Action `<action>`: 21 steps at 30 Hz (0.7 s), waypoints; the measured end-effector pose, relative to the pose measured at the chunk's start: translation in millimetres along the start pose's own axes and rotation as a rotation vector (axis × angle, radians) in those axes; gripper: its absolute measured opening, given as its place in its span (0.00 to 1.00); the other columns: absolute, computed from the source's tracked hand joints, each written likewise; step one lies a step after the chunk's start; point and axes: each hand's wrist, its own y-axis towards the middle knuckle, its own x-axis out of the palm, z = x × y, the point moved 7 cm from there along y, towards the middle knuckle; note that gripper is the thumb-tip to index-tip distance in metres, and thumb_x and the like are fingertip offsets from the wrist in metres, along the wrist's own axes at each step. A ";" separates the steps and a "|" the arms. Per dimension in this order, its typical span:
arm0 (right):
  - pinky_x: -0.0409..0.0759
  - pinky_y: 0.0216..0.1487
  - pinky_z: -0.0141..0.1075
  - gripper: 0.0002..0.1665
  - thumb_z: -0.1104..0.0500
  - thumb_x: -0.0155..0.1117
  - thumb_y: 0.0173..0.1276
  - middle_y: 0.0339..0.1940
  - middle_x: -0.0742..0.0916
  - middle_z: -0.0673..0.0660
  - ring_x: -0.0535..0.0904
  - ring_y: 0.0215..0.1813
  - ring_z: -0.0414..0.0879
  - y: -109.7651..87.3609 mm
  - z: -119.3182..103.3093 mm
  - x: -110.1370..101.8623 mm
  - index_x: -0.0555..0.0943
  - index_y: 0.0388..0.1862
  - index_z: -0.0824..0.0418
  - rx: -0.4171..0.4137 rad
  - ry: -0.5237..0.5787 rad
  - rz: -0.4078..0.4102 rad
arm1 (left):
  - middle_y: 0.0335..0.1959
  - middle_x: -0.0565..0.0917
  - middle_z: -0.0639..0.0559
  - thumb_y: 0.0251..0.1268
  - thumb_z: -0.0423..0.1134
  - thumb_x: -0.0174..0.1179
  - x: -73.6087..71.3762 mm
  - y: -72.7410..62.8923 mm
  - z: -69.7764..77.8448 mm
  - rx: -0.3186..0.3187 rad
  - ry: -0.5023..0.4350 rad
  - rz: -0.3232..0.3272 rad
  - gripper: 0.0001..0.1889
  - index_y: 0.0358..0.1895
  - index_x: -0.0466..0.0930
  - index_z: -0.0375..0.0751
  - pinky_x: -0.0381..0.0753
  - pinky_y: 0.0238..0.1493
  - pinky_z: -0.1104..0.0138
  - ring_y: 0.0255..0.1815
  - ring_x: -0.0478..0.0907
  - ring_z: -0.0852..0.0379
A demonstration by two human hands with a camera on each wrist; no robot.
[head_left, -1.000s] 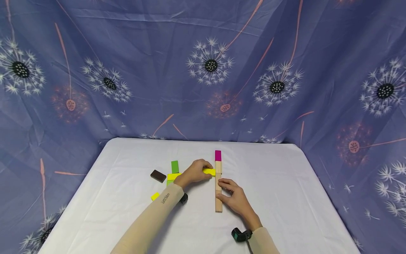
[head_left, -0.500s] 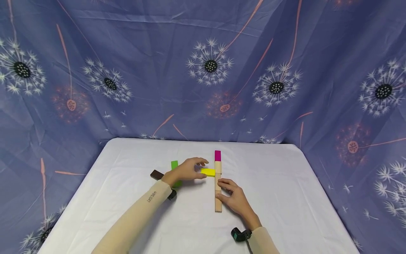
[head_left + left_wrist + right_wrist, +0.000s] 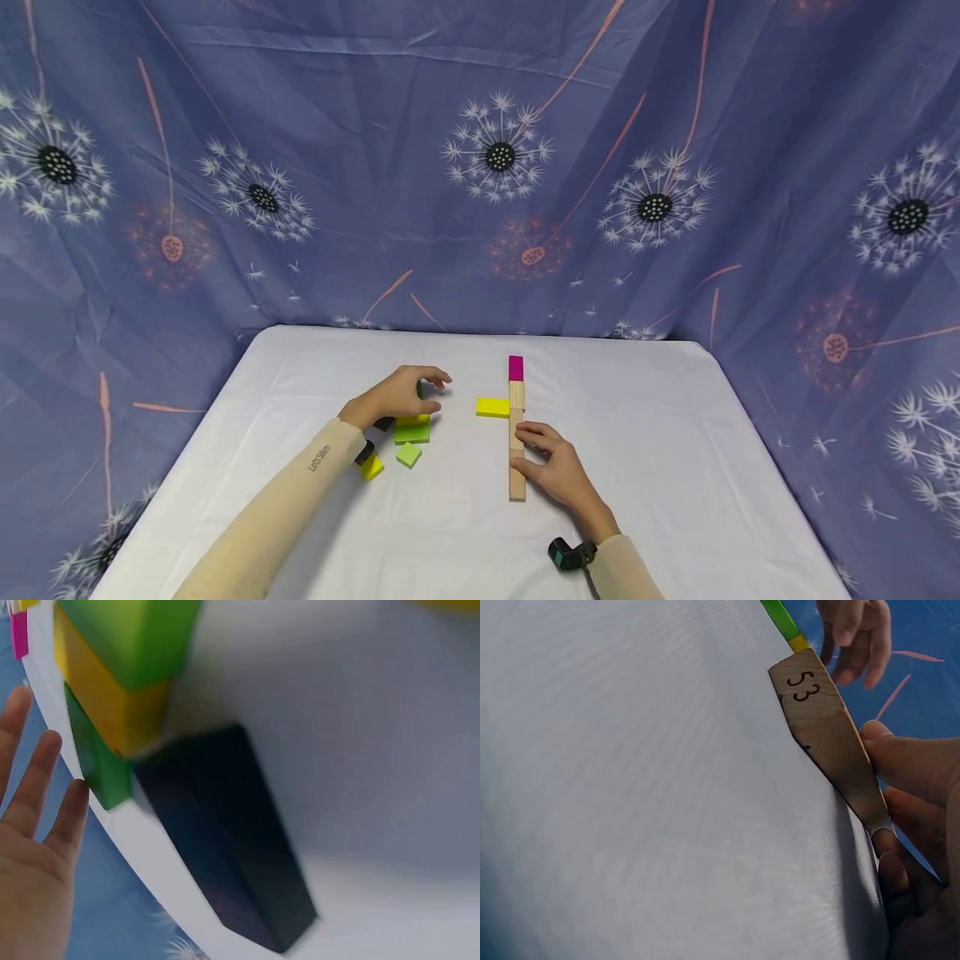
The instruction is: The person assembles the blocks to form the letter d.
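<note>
My left hand (image 3: 397, 393) hovers over a loose group of coloured blocks, fingers spread and holding nothing. Beneath and beside it lie a yellow block (image 3: 412, 420), a light green block (image 3: 412, 433) and a dark brown block (image 3: 232, 832), partly hidden in the head view. My right hand (image 3: 558, 467) rests its thumb and fingertips on the right side of a row of plain wooden blocks (image 3: 517, 483), the near one marked 53 in the right wrist view. A magenta block (image 3: 516, 368) tops the row's far end. A yellow block (image 3: 492, 407) juts left from the row.
A small light green block (image 3: 408, 454) and another yellow block (image 3: 371, 467) lie near the left wrist. A darker green block (image 3: 97, 757) shows in the left wrist view. White cloth (image 3: 645, 417) covers the table; a patterned blue curtain (image 3: 390, 167) hangs behind.
My left hand has let go of the yellow block beside the wooden row and moved left over the loose blocks. That yellow block stays against the row. My right hand stays in place.
</note>
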 end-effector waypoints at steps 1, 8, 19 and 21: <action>0.76 0.70 0.46 0.30 0.53 0.79 0.62 0.66 0.83 0.47 0.76 0.71 0.49 0.0 -0.3 -0.2 0.85 0.62 0.60 0.003 0.003 0.000 | 0.57 0.85 0.44 0.65 0.41 0.67 -1.3 -1.9 -2.2 0.004 0.006 -0.001 0.27 0.67 0.78 0.41 0.77 0.63 0.47 0.59 0.80 0.45; 0.76 0.70 0.46 0.30 0.52 0.79 0.62 0.66 0.83 0.45 0.77 0.71 0.49 0.8 1.0 0.6 0.85 0.62 0.59 0.018 -0.006 0.000 | 0.57 0.85 0.44 0.63 0.39 0.69 -13.4 -18.5 -21.0 -0.031 0.039 0.013 0.27 0.66 0.79 0.41 0.78 0.63 0.48 0.59 0.80 0.46; 0.75 0.71 0.47 0.30 0.53 0.79 0.62 0.66 0.83 0.46 0.76 0.71 0.49 0.2 -0.2 -0.3 0.85 0.62 0.60 0.016 0.004 0.000 | 0.62 0.81 0.39 0.58 0.35 0.72 -26.1 -25.5 -44.0 -0.093 0.006 0.081 0.32 0.68 0.77 0.39 0.77 0.64 0.43 0.63 0.77 0.39; 0.76 0.71 0.47 0.30 0.53 0.79 0.62 0.66 0.83 0.46 0.76 0.71 0.49 0.3 -0.2 0.0 0.85 0.62 0.60 0.010 -0.002 0.001 | 0.62 0.81 0.39 0.58 0.35 0.73 -25.1 -24.8 -46.3 -0.100 -0.017 0.070 0.32 0.69 0.77 0.40 0.78 0.62 0.45 0.62 0.77 0.40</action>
